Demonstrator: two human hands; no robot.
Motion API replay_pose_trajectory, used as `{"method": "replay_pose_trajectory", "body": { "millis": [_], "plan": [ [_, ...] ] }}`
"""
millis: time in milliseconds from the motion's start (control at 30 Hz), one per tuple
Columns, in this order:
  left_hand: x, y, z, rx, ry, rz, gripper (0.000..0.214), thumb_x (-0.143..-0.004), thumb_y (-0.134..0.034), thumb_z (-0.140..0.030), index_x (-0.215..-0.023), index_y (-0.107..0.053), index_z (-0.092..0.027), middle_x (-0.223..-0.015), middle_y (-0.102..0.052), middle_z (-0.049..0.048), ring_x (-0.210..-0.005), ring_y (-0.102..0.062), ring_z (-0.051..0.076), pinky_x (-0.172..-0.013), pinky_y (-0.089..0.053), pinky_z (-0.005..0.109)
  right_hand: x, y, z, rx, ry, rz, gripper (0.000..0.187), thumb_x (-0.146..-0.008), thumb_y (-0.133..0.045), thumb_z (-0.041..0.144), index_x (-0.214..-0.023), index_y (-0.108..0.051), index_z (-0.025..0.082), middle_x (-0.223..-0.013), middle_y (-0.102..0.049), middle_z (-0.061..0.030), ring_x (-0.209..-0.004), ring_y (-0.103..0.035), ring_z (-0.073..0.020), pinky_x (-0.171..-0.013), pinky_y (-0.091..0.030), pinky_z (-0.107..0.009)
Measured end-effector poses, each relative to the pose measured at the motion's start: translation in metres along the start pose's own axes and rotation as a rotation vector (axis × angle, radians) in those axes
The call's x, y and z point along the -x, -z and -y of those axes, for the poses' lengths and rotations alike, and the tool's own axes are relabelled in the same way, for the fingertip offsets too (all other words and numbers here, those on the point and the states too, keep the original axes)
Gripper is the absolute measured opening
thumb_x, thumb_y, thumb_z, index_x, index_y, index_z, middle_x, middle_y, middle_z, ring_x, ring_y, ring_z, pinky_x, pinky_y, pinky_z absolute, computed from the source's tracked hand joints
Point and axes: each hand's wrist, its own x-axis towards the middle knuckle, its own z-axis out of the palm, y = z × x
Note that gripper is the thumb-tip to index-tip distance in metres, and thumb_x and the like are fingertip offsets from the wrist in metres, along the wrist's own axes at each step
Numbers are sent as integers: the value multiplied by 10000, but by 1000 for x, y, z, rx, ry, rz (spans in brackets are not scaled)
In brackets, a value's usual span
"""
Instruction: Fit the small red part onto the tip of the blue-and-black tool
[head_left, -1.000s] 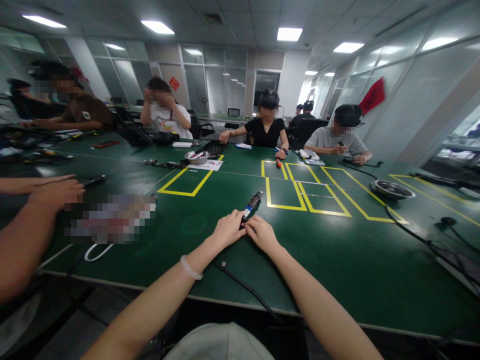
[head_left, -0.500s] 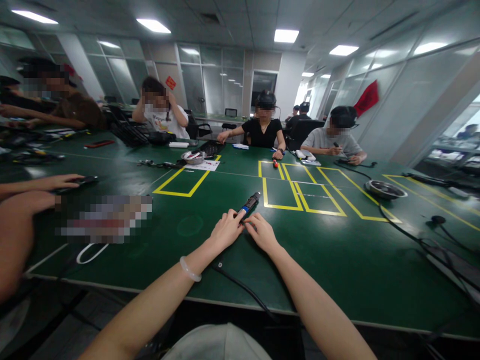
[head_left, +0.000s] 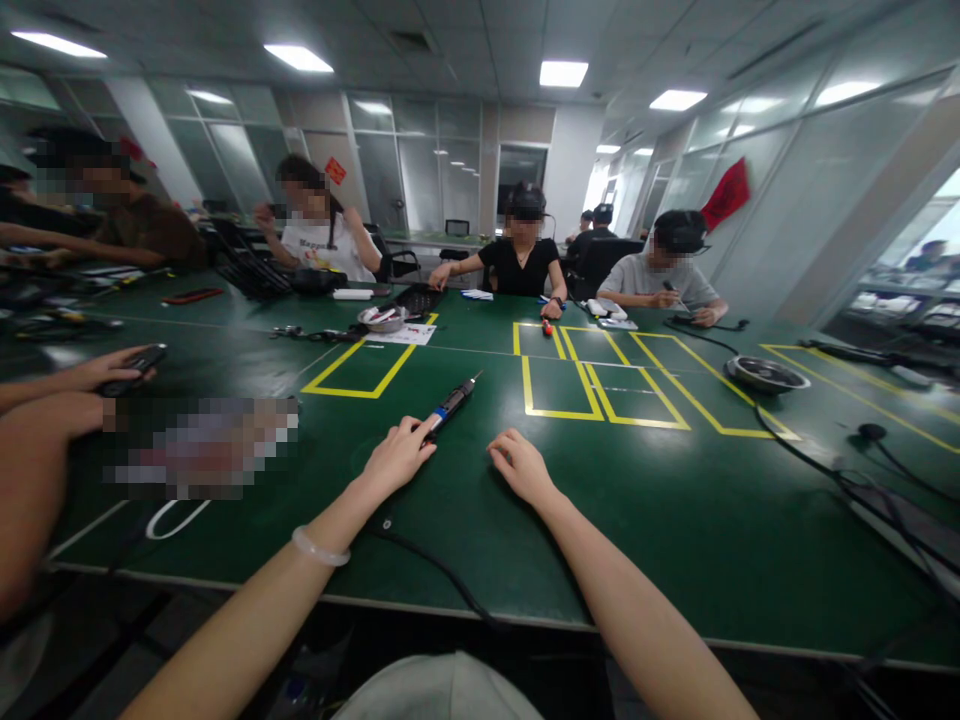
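Note:
My left hand (head_left: 401, 452) is closed around the rear part of an electric screwdriver (head_left: 452, 402), black with a blue band. Its thin bit points away from me and to the right. My palm and fingers hide the back end of the tool. A black cable (head_left: 450, 575) runs from near my left wrist over the table's front edge. To the right, my right hand (head_left: 521, 465) rests on the green table (head_left: 480, 530) with loosely bent fingers. It is apart from the screwdriver and holds nothing that I can see.
Yellow tape outlines (head_left: 562, 415) mark the table ahead. A metal bowl (head_left: 766, 374) stands at the right, another bowl (head_left: 382, 318) farther back left. Black cables (head_left: 795, 450) cross the right side. A neighbour's hand (head_left: 124, 365) holds a dark object at the left. Several people sit opposite.
My left hand has moved left with the screwdriver, away from my right hand. My right hand, which was beside the tool, stays almost in place. The neighbour at the left has raised the dark object.

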Motion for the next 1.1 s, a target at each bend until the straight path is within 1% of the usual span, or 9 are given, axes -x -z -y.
{"method": "replay_pose_trajectory", "body": {
  "millis": [167, 300, 467, 600, 667, 733, 800, 933, 1100],
  "plan": [
    [1, 8, 42, 22, 129, 47, 587, -911, -360, -465, -1483, -279, -362, -1341, -431, 107, -1079, -534, 298, -844, -479, 420, 0, -1, 0, 2, -3, 10, 169, -917, -493, 226, -920, -660, 206, -958, -587, -31, -717, -555, -123, -710, -425, -255],
    [4, 16, 71, -2, 229, 46, 594, -912, -312, -482, -1490, -271, -352, -1384, -414, 128, -1103, -527, 337, -833, -480, 471, 1, 1, 3, 4, -5, 11, 170, -919, -492, 233, -923, -660, 206, -956, -589, -30, -707, -548, -124, -693, -418, -256],
    [6, 23, 96, -17, 339, 20, 585, -916, -302, -484, -1483, -302, -340, -1398, -426, 140, -1116, -540, 342, -845, -472, 475, 1, 1, 4, 3, -7, 9, 170, -919, -493, 232, -917, -662, 208, -943, -587, -30, -715, -547, -128, -684, -415, -253],
    [10, 25, 98, -64, 388, 10, 571, -926, -295, -479, -1475, -317, -326, -1382, -453, 141, -1074, -570, 342, -824, -472, 454, 1, 0, 3, -4, -4, 13, 160, -912, -499, 221, -913, -659, 206, -958, -589, -32, -749, -558, -133, -696, -418, -252],
    [12, 23, 94, -138, 373, -46, 552, -926, -325, -453, -1458, -350, -308, -1352, -484, 144, -1071, -569, 338, -840, -460, 446, 0, 0, 2, -8, -1, 19, 157, -911, -501, 218, -914, -658, 205, -962, -589, -33, -755, -559, -134, -707, -422, -253],
    [14, 21, 89, -214, 333, -125, 532, -917, -370, -415, -1430, -392, -276, -1328, -506, 144, -1093, -550, 332, -870, -444, 436, 0, 0, 2, -4, 0, 27, 162, -914, -497, 223, -917, -658, 205, -962, -589, -32, -729, -551, -128, -709, -423, -256],
    [16, 19, 86, -262, 292, -174, 517, -899, -411, -372, -1398, -425, -237, -1327, -508, 141, -1112, -530, 326, -884, -438, 423, 1, 0, 2, 2, -1, 29, 167, -918, -493, 228, -920, -658, 205, -966, -590, -32, -706, -544, -123, -704, -423, -258],
    [16, 20, 86, -279, 267, -161, 452, -863, -455, -315, -1300, -488, -204, -1284, -539, 134, -1082, -547, 315, -852, -451, 403, 1, 0, 2, -8, 0, 28, 165, -915, -494, 222, -923, -658, 205, -970, -591, -35, -731, -557, -129, -694, -426, -252],
    [16, 25, 84, -208, 364, -144, 355, -865, -452, -326, -1168, -512, -152, -1073, -631, 145, -976, -607, 293, -793, -464, 383, 0, -1, 1, -10, 0, 28, 160, -910, -500, 221, -918, -659, 206, -962, -591, -33, -734, -563, -132, -694, -429, -256]
  ]
}}
